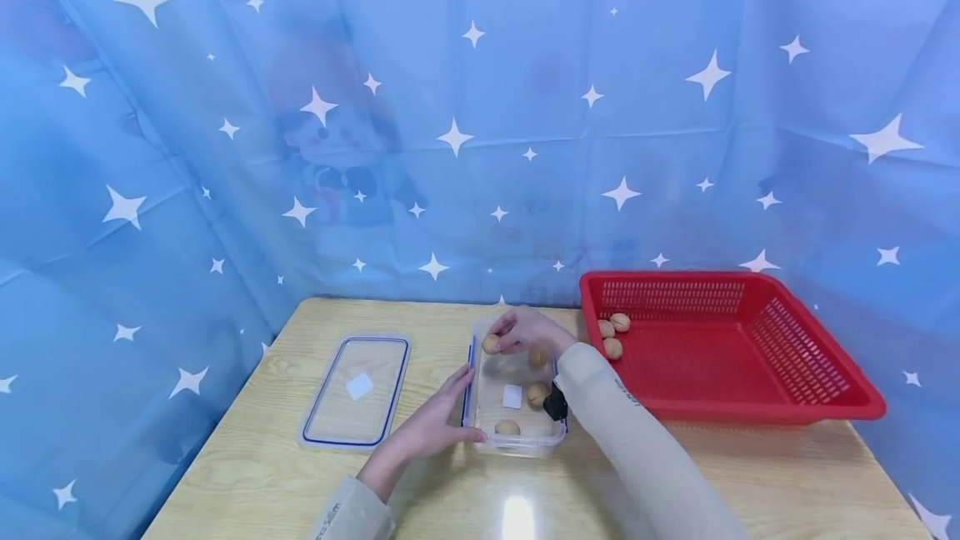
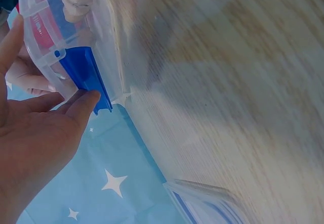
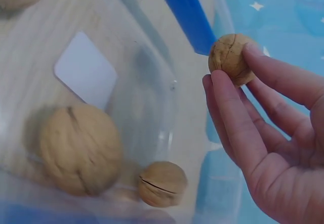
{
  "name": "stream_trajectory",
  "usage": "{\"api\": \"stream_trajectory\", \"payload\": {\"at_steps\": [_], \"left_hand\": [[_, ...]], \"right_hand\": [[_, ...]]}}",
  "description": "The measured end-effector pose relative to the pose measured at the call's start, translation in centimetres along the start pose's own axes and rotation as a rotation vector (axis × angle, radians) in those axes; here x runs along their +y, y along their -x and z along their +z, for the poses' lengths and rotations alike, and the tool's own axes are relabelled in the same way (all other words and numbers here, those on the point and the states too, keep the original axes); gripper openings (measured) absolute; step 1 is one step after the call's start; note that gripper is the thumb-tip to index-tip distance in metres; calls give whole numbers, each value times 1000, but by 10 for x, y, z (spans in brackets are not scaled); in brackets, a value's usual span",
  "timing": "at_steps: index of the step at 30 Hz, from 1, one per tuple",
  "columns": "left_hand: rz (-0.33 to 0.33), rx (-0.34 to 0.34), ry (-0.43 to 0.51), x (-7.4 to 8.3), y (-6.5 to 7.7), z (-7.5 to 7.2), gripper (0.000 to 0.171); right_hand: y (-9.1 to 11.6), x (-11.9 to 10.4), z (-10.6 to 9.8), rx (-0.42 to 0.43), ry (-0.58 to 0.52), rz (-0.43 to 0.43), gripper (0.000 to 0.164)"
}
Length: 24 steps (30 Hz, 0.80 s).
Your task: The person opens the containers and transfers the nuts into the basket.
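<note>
On the left, a clear lid with a blue seal lies flat on the table, set apart from its box, which leaves the box top uncovered. To its right, a person's left hand has its fingers extended, touching a blue latch on the box's left side, the thumb by the near left corner, apparently to steady it. The clear box sits mid-table. Above its far left part, the right hand pinches one walnut between thumb and fingertips, a light hold that seems suited to something small and round. Three other walnuts lie in the box: one near, two along the right. Farther right, a red basket holds three walnuts bunched at its left side, probably within easy reach of the right hand. The table is pale wood grain, with a bright reflection at its near edge. Behind hangs a blue curtain printed with white stars.
</note>
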<state>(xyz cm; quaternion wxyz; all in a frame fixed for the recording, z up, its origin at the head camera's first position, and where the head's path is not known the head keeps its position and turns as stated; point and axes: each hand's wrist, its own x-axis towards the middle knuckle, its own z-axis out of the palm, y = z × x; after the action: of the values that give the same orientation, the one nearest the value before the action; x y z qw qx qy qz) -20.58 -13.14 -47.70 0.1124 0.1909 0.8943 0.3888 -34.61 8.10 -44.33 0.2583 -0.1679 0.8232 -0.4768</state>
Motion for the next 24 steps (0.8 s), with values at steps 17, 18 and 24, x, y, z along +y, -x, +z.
{"api": "stream_trajectory", "payload": {"at_steps": [17, 18, 24], "left_hand": [[-15, 2, 6, 0, -1, -1, 98], [-16, 0, 7, 0, -1, -1, 98], [-9, -2, 5, 0, -2, 1, 96]], "right_hand": [[7, -20, -33, 61, 87, -13, 33], [8, -20, -35, 60, 87, -15, 34], [14, -21, -48, 56, 75, -22, 37]]}}
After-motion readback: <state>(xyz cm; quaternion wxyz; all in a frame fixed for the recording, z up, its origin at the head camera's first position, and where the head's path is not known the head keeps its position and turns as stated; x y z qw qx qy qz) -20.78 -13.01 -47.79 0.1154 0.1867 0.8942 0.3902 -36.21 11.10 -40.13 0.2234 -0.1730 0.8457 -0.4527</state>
